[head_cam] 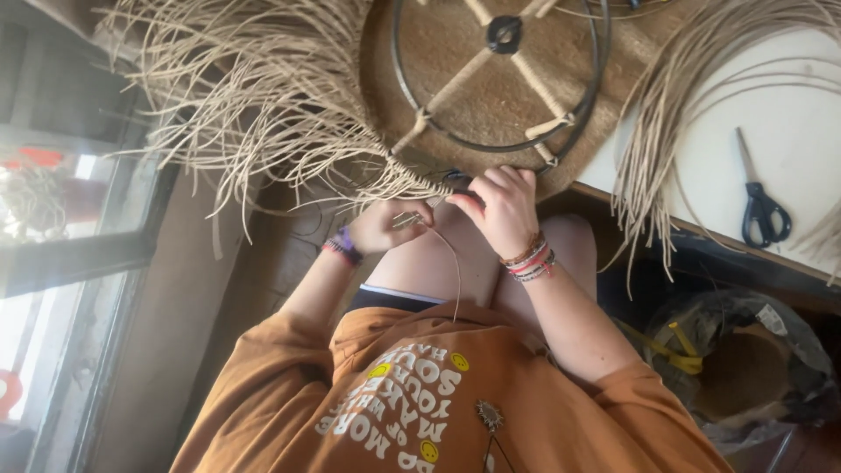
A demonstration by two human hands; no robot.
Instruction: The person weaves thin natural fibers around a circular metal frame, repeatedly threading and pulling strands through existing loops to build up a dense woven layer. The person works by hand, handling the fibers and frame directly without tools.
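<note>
A round metal frame (399, 79) with wrapped spokes lies over a brown woven disc (491, 101), propped on my knees. Long pale straw strands (263, 96) fringe its rim and fan out to the left. My left hand (381, 226) pinches a thin straw strand (455, 267) just under the rim; the strand loops down over my thigh. My right hand (501, 208) curls its fingers over the rim's lower edge, close beside the left hand. Beaded bracelets sit on both wrists.
Black-handled scissors (762, 208) lie on a white table (788, 131) at right, beside another bundle of straw (657, 131). A plastic bag (745, 350) with yellow tape sits on the floor below. A window (61, 201) is at left.
</note>
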